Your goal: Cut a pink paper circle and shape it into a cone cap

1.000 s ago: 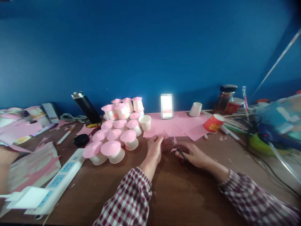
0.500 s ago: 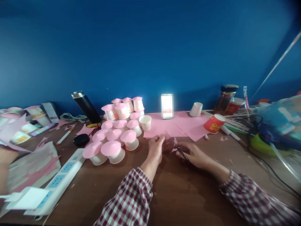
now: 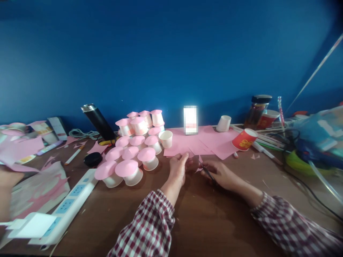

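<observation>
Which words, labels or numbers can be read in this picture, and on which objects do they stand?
None can be read.
Red paper cup: yellow print, too blurred to read.
White standing card: face pixelated, unreadable.
Box at far left: markings too small.
Power strip: no legible text.

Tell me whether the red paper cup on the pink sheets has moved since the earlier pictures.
No. The red paper cup lies tipped at the same spot on the pink sheets, right of the white upside-down cup.

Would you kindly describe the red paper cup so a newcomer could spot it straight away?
Start at the wooden table and follow the pink paper sheets to their right edge. There a red paper cup lies tilted with its white mouth upward, the only red cup among the paper, unlike the white cup behind.
</observation>
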`<state>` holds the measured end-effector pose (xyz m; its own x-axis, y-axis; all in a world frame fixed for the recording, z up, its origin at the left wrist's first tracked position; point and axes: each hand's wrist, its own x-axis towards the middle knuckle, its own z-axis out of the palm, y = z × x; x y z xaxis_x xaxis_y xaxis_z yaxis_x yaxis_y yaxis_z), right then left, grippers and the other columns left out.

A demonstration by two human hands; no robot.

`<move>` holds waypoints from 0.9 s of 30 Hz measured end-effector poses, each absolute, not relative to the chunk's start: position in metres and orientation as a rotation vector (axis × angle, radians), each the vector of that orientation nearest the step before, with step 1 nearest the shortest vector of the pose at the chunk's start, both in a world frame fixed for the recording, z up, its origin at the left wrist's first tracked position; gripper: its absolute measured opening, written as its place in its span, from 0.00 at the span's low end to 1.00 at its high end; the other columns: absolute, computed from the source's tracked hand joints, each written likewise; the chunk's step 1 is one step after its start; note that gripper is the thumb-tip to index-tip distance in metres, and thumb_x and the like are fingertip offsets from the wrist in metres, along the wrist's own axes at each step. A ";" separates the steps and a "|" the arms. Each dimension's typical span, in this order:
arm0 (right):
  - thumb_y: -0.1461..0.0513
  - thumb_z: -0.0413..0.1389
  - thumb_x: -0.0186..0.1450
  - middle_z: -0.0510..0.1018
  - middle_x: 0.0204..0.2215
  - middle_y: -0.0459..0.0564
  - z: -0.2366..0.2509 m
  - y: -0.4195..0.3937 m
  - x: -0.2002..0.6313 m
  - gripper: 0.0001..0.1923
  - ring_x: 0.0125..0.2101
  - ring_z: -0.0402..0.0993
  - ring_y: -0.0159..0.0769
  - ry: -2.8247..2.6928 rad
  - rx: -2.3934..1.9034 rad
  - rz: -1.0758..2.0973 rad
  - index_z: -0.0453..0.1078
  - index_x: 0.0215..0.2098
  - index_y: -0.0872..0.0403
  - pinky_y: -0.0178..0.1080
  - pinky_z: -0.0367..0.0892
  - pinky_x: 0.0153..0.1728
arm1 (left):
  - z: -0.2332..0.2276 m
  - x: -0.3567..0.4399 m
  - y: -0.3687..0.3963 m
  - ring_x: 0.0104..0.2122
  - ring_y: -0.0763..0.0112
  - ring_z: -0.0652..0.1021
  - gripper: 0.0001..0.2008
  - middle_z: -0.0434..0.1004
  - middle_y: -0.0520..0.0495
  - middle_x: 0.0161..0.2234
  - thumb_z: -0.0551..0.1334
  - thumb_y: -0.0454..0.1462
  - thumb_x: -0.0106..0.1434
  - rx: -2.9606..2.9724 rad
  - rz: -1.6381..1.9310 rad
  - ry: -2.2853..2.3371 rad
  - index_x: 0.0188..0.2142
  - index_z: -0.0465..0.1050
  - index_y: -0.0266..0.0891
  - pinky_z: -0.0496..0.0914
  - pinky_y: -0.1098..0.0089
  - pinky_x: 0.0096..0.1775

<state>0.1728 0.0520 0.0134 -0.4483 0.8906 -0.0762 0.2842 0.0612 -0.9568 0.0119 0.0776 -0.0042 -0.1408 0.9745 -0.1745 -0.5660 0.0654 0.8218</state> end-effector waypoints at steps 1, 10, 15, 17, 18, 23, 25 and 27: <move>0.54 0.58 0.58 0.73 0.23 0.45 0.014 0.052 0.173 0.18 0.19 0.67 0.27 -1.788 -1.170 1.401 0.68 0.41 0.58 0.29 0.61 0.18 | -0.004 0.012 0.078 0.26 0.75 0.75 0.12 0.73 0.51 0.24 0.69 0.38 0.46 0.578 1.470 0.943 0.27 0.71 0.33 0.70 0.74 0.29; 0.53 0.56 0.59 0.71 0.19 0.44 0.015 0.053 0.172 0.19 0.18 0.66 0.27 -1.831 -1.206 1.353 0.70 0.41 0.59 0.29 0.61 0.17 | -0.003 0.012 0.079 0.25 0.76 0.75 0.11 0.71 0.51 0.23 0.69 0.36 0.46 0.547 1.469 0.945 0.26 0.71 0.32 0.70 0.76 0.27; 0.55 0.57 0.58 0.77 0.26 0.50 0.017 0.055 0.180 0.22 0.21 0.72 0.31 -1.874 -1.248 1.369 0.65 0.47 0.59 0.32 0.65 0.21 | -0.001 0.011 0.077 0.25 0.78 0.74 0.11 0.72 0.51 0.24 0.69 0.36 0.46 0.528 1.475 0.947 0.27 0.70 0.33 0.69 0.77 0.27; 0.56 0.58 0.57 0.78 0.29 0.51 0.020 0.057 0.187 0.21 0.26 0.74 0.34 -1.950 -1.265 1.260 0.65 0.45 0.58 0.34 0.67 0.25 | 0.000 0.009 0.077 0.25 0.78 0.74 0.11 0.72 0.51 0.24 0.69 0.36 0.46 0.529 1.487 0.933 0.27 0.70 0.33 0.69 0.77 0.28; 0.56 0.59 0.56 0.78 0.30 0.52 0.021 0.058 0.191 0.19 0.28 0.74 0.36 -2.015 -1.286 1.166 0.67 0.42 0.57 0.35 0.67 0.27 | 0.001 0.008 0.077 0.25 0.79 0.74 0.11 0.71 0.51 0.24 0.69 0.37 0.46 0.528 1.493 0.926 0.27 0.70 0.33 0.69 0.77 0.28; 0.58 0.56 0.56 0.79 0.31 0.51 0.031 0.060 0.213 0.12 0.30 0.73 0.39 -2.249 -1.570 0.545 0.72 0.37 0.53 0.36 0.63 0.29 | 0.003 0.006 0.078 0.24 0.80 0.72 0.13 0.69 0.54 0.22 0.70 0.38 0.44 0.522 1.480 0.937 0.25 0.68 0.35 0.68 0.77 0.28; 0.58 0.56 0.57 0.79 0.34 0.51 0.033 0.058 0.221 0.12 0.32 0.74 0.41 -2.259 -1.712 0.340 0.73 0.39 0.52 0.36 0.62 0.30 | 0.003 0.006 0.078 0.24 0.80 0.72 0.14 0.69 0.54 0.22 0.70 0.38 0.44 0.532 1.459 0.953 0.25 0.68 0.35 0.68 0.77 0.27; 0.58 0.55 0.57 0.79 0.37 0.51 0.033 0.054 0.229 0.14 0.35 0.74 0.42 -2.261 -1.810 0.211 0.73 0.41 0.51 0.36 0.61 0.31 | 0.003 0.006 0.077 0.24 0.80 0.72 0.14 0.69 0.54 0.22 0.70 0.38 0.44 0.558 1.449 0.962 0.25 0.68 0.35 0.67 0.78 0.26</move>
<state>0.2289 0.0538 0.0328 -0.2057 0.9741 0.0939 0.9400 0.2233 -0.2579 0.0064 0.0773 0.0027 -0.1359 0.9690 -0.2065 -0.5659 0.0951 0.8190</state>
